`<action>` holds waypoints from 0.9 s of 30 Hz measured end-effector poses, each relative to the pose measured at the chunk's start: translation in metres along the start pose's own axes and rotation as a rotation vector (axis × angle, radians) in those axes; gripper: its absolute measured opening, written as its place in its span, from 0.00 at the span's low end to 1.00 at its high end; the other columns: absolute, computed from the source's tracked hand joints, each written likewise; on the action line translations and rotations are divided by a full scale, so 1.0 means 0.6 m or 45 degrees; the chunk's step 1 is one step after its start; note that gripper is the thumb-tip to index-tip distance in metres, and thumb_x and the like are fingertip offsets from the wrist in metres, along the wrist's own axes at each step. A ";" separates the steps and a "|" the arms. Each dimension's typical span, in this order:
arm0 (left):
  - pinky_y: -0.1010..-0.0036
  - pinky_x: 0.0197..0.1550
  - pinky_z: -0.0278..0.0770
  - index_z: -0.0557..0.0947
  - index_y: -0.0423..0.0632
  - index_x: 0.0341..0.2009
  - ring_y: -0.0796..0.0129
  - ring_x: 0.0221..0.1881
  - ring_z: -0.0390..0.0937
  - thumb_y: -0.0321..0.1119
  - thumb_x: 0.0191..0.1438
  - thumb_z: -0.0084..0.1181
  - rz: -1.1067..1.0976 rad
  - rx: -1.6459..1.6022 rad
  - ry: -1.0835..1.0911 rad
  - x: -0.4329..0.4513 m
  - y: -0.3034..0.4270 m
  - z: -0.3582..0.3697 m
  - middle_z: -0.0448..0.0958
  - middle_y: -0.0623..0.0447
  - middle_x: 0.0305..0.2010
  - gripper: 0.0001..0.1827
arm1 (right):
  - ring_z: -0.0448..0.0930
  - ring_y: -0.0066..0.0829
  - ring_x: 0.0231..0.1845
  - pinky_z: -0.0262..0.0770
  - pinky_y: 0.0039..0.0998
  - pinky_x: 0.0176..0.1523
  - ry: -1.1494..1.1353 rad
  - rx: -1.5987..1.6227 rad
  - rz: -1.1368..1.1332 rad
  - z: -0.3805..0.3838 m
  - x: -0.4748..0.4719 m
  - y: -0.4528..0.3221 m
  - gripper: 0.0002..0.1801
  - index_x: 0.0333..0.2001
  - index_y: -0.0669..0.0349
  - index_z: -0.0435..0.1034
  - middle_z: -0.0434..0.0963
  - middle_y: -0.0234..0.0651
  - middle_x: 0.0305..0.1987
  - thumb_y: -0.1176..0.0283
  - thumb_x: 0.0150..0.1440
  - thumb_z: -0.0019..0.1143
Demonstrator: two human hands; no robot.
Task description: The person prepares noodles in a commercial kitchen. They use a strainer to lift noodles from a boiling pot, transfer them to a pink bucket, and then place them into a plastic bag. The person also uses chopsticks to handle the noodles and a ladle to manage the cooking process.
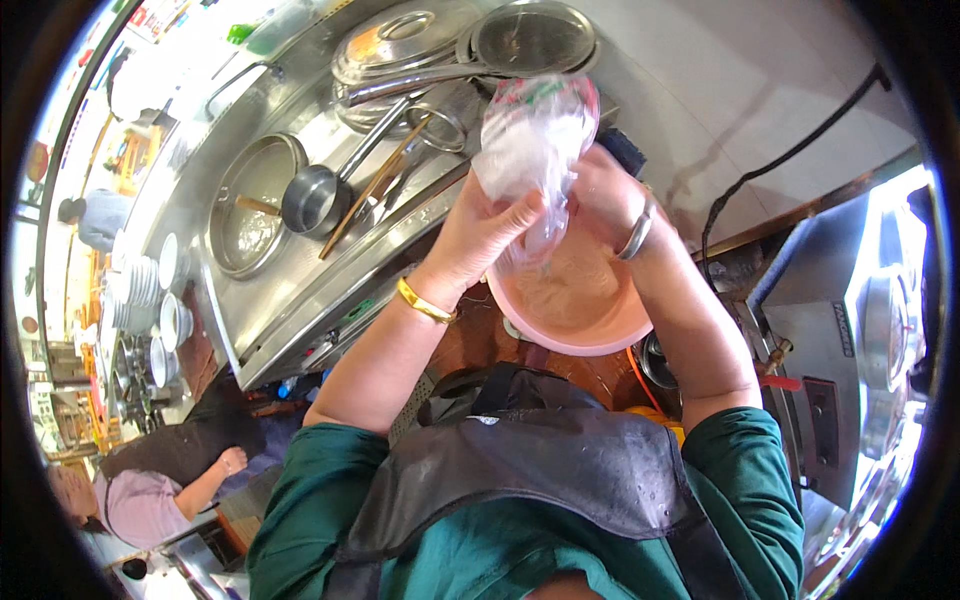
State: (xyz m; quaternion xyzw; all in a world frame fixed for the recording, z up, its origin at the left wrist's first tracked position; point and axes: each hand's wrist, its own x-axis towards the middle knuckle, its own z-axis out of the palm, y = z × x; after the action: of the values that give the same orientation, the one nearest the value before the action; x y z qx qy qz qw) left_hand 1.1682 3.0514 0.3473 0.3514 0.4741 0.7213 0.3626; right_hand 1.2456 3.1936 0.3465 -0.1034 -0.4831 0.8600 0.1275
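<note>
My left hand (495,229) grips a clear plastic bag (536,142) with red and green print and whitish contents. At the bag's right side is my right hand (609,191), blurred, its fingers partly hidden behind the plastic; whether it holds the bag I cannot tell. Below both hands stands a pink plastic basin (577,346) with cloudy tan liquid or a wet mixture inside. The lower end of the bag hangs over the basin's rim.
On the steel counter (247,315) at left lie a small saucepan (315,199), a round pan with liquid (251,210), chopsticks and stacked lids (405,45). A black hose (787,157) runs at right. A co-worker (142,502) is at lower left.
</note>
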 end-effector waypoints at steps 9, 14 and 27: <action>0.68 0.37 0.73 0.69 0.42 0.48 0.62 0.37 0.72 0.30 0.54 0.48 -0.110 -0.531 1.247 -0.241 -0.018 -0.305 0.74 0.49 0.38 0.16 | 0.75 0.23 0.35 0.71 0.24 0.34 0.244 -0.257 0.617 -0.231 0.058 0.207 0.15 0.46 0.56 0.66 0.74 0.31 0.35 0.65 0.56 0.49; 0.62 0.39 0.71 0.71 0.38 0.41 0.59 0.35 0.72 0.34 0.54 0.38 0.150 -0.656 1.670 -0.658 -0.017 -0.459 0.74 0.46 0.34 0.15 | 0.75 0.25 0.26 0.71 0.27 0.27 0.478 -0.482 0.888 -0.278 -0.016 0.365 0.09 0.39 0.58 0.67 0.74 0.34 0.30 0.67 0.56 0.47; 0.58 0.41 0.72 0.70 0.46 0.42 0.54 0.39 0.70 0.38 0.55 0.44 -0.041 -0.699 2.561 -1.127 -0.103 -0.663 0.71 0.47 0.39 0.13 | 0.75 0.25 0.36 0.71 0.24 0.41 -0.122 -1.585 -0.311 0.132 0.239 0.477 0.16 0.48 0.62 0.66 0.74 0.36 0.42 0.72 0.54 0.47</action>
State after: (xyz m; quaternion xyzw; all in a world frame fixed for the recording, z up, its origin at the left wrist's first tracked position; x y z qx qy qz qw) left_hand 1.1729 2.3194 0.0585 -0.5126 0.3817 0.7593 -0.1228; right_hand 1.0523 3.0325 0.1340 -0.0635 -0.9061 0.4011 0.1188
